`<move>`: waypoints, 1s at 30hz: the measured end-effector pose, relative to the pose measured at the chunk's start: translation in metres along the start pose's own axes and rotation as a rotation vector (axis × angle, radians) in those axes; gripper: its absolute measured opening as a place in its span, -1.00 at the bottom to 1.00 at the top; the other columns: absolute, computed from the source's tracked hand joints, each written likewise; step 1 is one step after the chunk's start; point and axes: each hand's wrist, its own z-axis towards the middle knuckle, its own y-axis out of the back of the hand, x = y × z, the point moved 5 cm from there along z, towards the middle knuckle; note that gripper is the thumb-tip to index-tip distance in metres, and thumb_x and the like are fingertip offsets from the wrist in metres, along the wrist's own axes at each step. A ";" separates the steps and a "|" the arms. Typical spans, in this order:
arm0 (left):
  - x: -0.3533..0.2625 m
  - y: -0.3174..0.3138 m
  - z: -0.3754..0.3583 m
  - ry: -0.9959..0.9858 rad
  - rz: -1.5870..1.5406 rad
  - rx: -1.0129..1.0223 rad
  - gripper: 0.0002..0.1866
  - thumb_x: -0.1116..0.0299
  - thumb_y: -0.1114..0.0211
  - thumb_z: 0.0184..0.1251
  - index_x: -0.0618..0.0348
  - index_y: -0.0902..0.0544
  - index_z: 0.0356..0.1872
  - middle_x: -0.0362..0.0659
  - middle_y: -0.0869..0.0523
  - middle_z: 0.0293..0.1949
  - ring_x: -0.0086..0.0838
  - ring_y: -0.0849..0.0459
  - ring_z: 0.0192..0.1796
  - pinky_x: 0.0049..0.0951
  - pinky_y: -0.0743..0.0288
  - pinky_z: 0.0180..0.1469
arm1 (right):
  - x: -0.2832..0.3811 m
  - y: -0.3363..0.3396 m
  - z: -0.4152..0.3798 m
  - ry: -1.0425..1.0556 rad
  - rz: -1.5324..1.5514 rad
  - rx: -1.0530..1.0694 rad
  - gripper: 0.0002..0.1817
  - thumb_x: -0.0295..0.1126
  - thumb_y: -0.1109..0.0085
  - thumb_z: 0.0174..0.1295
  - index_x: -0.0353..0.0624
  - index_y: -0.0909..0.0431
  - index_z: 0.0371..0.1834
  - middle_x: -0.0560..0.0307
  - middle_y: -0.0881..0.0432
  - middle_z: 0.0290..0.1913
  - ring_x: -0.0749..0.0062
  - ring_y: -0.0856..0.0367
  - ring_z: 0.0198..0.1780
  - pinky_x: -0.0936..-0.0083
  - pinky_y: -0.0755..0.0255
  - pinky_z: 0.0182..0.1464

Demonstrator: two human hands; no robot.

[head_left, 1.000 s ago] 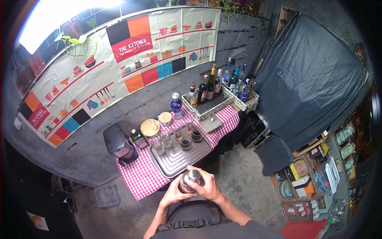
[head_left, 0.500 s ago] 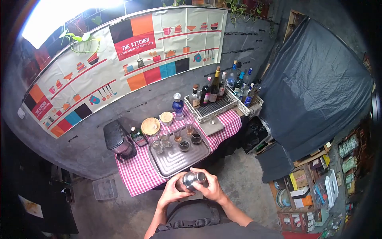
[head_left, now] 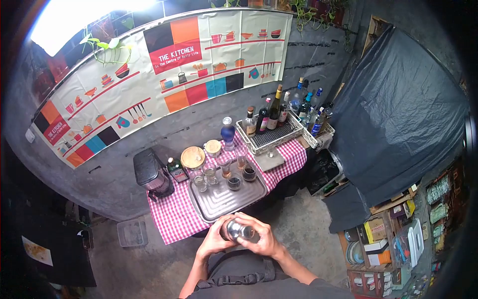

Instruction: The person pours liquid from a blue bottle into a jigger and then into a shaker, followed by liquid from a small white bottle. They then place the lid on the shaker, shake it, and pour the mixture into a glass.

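Note:
A shiny metal cocktail shaker (head_left: 239,230) is held in front of my body, just off the near edge of the table. My left hand (head_left: 218,240) wraps round its left side. On the other side, my right hand (head_left: 262,239) grips it near the capped end, which points right and toward me. Beyond the hands lies a metal tray (head_left: 226,203) bearing several glasses. Two of them, a dark-filled glass (head_left: 234,182) and another dark-filled glass (head_left: 249,173), stand at its right. Clear glasses (head_left: 200,184) stand at the left.
A red checkered cloth (head_left: 167,219) covers the table. At the back are a blue bottle (head_left: 227,133), wooden-lidded jars (head_left: 192,157), a black bin (head_left: 152,172) and a wire basket (head_left: 274,142) with bottles. A plastic box (head_left: 132,233) sits on the floor at left; shelves (head_left: 371,246) stand at right.
The shaker has tilted slightly, its capped end swinging down toward me. My right hand's fingers have shifted further over its top. The view has moved a little.

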 end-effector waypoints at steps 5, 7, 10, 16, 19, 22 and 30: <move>-0.009 -0.011 0.001 0.103 -0.192 0.070 -0.10 0.43 -0.74 -0.13 0.25 -0.47 0.34 -0.15 -0.62 0.18 -0.46 -0.58 0.21 -0.37 -0.45 0.34 | -0.007 -0.003 0.016 -0.071 -0.101 -0.054 -0.46 -0.24 -0.38 0.23 -0.34 -0.57 0.20 -0.26 -0.68 0.16 -0.04 -0.66 0.25 0.18 -0.48 0.33; -0.008 -0.002 0.003 0.073 -0.076 0.015 -0.12 0.39 -0.76 -0.15 0.26 -0.51 0.31 -0.15 -0.65 0.18 -0.46 -0.58 0.24 -0.37 -0.43 0.36 | -0.015 0.000 0.013 -0.363 0.105 -0.078 -0.46 -0.22 -0.34 0.27 -0.37 -0.56 0.21 -0.29 -0.68 0.16 -0.01 -0.68 0.23 0.21 -0.51 0.29; 0.001 0.011 0.003 0.100 0.065 0.027 -0.13 0.43 -0.73 -0.15 0.27 -0.51 0.31 -0.12 -0.65 0.20 -0.46 -0.58 0.26 -0.37 -0.43 0.37 | -0.015 -0.003 0.003 -0.201 0.058 -0.088 -0.46 -0.29 -0.39 0.23 -0.34 -0.55 0.24 -0.28 -0.66 0.19 0.02 -0.64 0.29 0.21 -0.48 0.34; 0.001 -0.003 0.003 0.114 -0.249 0.116 -0.16 0.48 -0.67 -0.16 0.27 -0.52 0.29 -0.08 -0.63 0.22 -0.39 -0.59 0.29 -0.34 -0.44 0.36 | 0.002 -0.007 0.017 -0.017 -0.112 -0.032 -0.45 -0.29 -0.48 0.15 -0.31 -0.61 0.19 -0.27 -0.66 0.20 -0.08 -0.62 0.31 0.18 -0.46 0.37; -0.008 0.003 0.007 0.081 -0.085 0.044 -0.16 0.45 -0.69 -0.18 0.27 -0.54 0.28 -0.08 -0.64 0.20 -0.37 -0.59 0.27 -0.34 -0.45 0.36 | -0.017 0.000 0.010 -0.337 0.111 -0.112 -0.43 -0.31 -0.44 0.17 -0.36 -0.57 0.22 -0.28 -0.66 0.21 -0.04 -0.62 0.31 0.20 -0.46 0.37; -0.009 0.013 0.009 -0.026 0.053 0.041 -0.16 0.43 -0.71 -0.18 0.26 -0.54 0.26 -0.12 -0.64 0.13 -0.42 -0.59 0.23 -0.39 -0.44 0.34 | -0.006 -0.003 0.005 -0.059 -0.013 -0.090 -0.43 -0.33 -0.43 0.17 -0.35 -0.56 0.24 -0.28 -0.64 0.24 -0.05 -0.61 0.33 0.20 -0.44 0.39; -0.007 0.000 0.005 0.080 -0.014 0.048 -0.17 0.40 -0.75 -0.20 0.25 -0.57 0.23 -0.14 -0.66 0.12 -0.45 -0.60 0.21 -0.39 -0.46 0.32 | -0.014 -0.002 0.009 -0.296 0.053 -0.100 -0.42 -0.17 -0.37 0.25 -0.34 -0.56 0.24 -0.28 -0.66 0.18 -0.02 -0.65 0.28 0.23 -0.48 0.33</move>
